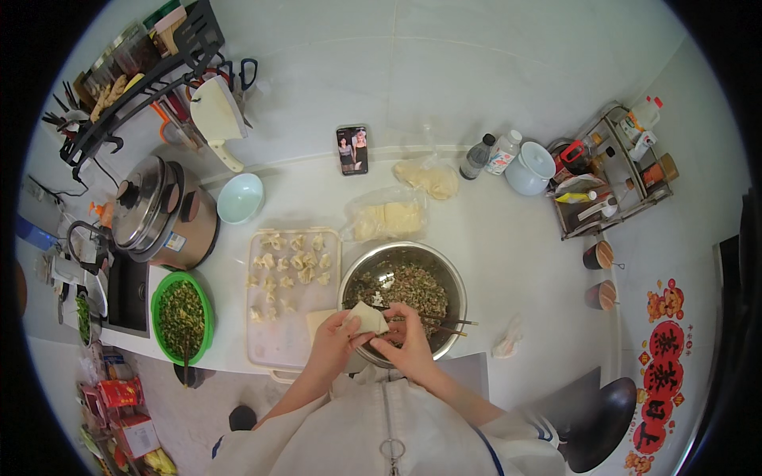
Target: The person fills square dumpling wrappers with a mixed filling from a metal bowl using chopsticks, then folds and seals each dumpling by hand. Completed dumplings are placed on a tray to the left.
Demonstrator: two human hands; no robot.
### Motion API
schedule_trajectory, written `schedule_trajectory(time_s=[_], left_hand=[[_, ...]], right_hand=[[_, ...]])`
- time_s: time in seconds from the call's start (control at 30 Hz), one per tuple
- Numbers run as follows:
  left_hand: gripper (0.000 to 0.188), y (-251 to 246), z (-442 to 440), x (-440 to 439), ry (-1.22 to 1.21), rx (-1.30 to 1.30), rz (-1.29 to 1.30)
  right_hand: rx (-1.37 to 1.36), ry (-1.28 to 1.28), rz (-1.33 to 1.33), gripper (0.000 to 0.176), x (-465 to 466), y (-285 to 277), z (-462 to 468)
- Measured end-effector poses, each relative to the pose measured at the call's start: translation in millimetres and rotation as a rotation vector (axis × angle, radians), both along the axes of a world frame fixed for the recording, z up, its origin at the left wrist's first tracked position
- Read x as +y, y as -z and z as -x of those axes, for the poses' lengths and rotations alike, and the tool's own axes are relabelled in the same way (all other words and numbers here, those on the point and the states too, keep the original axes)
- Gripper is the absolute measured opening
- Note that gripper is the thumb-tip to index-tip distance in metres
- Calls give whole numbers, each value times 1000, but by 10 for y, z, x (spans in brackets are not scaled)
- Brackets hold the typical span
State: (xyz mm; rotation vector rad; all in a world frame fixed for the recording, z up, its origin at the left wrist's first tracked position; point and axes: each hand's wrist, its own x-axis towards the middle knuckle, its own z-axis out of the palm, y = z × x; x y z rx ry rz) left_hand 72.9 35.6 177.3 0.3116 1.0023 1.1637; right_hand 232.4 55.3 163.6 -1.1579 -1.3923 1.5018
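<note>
Above the near rim of a steel bowl (460,285) of minced filling (417,285), my left hand (335,342) holds a pale dough wrapper (366,319), which looks partly folded. My right hand (411,342) is at the wrapper's right side, fingers curved and apart; whether its fingertips touch the dough is unclear. Chopsticks (455,326) rest across the bowl's right side. To the left, a tray (286,342) carries several folded dumplings (306,259), and a flat wrapper (318,324) lies at its right edge. Behind the bowl lies an opened plastic bag of stacked wrappers (393,219).
At the left stand a green basin (208,321) of chopped greens, a large cooker (193,223) and a light blue bowl (240,199). A phone (353,150) leans on the back wall. Bottles (477,157), a lidded pot (530,169) and a rack (625,154) stand back right; a wok (601,422) is lower right.
</note>
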Motion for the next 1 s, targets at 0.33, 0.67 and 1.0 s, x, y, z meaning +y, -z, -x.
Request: schedule_trajectory(time_s=[0.33, 0.67, 1.0], left_hand=[[30, 74, -28, -61, -88, -225, 11], [33, -45, -41, -140, -128, -280, 100], [30, -101, 184, -155, -78, 12, 142]], right_hand=[[109, 97, 3, 22, 28, 61, 51], [-185, 132, -257, 19, 109, -55, 41], [-414, -153, -658, 18, 358, -36, -249]])
